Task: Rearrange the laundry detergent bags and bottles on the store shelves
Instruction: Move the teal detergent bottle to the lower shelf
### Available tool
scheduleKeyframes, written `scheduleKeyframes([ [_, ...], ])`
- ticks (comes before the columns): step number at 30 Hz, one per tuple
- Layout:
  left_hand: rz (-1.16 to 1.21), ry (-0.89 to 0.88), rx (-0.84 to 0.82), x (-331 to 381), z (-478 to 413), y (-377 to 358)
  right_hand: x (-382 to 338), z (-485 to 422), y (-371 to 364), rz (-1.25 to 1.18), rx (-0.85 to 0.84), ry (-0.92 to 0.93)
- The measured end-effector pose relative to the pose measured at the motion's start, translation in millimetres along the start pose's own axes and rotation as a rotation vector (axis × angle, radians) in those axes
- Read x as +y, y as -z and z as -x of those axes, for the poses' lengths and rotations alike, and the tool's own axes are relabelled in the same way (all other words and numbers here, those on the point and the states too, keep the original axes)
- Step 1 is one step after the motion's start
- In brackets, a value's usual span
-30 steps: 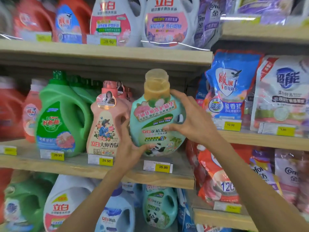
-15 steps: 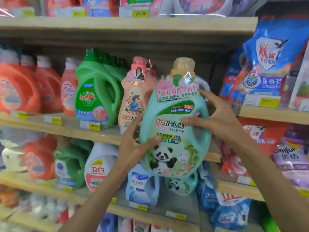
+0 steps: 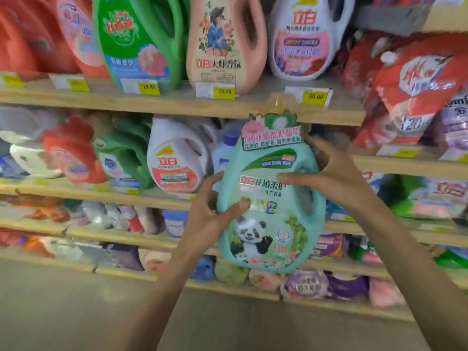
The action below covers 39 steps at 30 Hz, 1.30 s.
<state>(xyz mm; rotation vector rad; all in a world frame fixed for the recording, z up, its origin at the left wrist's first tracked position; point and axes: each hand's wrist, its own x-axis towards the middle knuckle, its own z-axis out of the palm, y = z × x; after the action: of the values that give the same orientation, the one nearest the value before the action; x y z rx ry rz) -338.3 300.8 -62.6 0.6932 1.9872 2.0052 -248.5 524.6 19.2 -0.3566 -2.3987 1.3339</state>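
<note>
The left hand (image 3: 202, 224) and right hand (image 3: 336, 178) are clamping the teal panda bottle (image 3: 268, 198) by its sides, likely needing an upright, evenly supported carry while steering it into place.

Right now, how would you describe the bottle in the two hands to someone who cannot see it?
Find the top wooden shelf with yellow price tags. Just below and in front of it, the left hand and the right hand hold a teal bottle in the air. It alone shows a panda on its label.
</note>
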Motion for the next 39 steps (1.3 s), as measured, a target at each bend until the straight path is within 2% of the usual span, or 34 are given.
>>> scheduleKeyframes([
  [6, -0.027, 0.118, -0.059, -33, 33, 15, 16, 41, -27, -0.015, 0.001, -0.153],
  [18, 0.046, 0.238, -0.108, -59, 84, 33, 30, 89, -64, 0.049, -0.025, -0.271],
  [31, -0.001, 0.267, -0.146, -84, 76, 28, 44, 90, -63, 0.078, 0.007, -0.312],
  [39, -0.001, 0.298, -0.156, -104, 50, 4, 79, 67, -54, 0.062, 0.037, -0.354],
])
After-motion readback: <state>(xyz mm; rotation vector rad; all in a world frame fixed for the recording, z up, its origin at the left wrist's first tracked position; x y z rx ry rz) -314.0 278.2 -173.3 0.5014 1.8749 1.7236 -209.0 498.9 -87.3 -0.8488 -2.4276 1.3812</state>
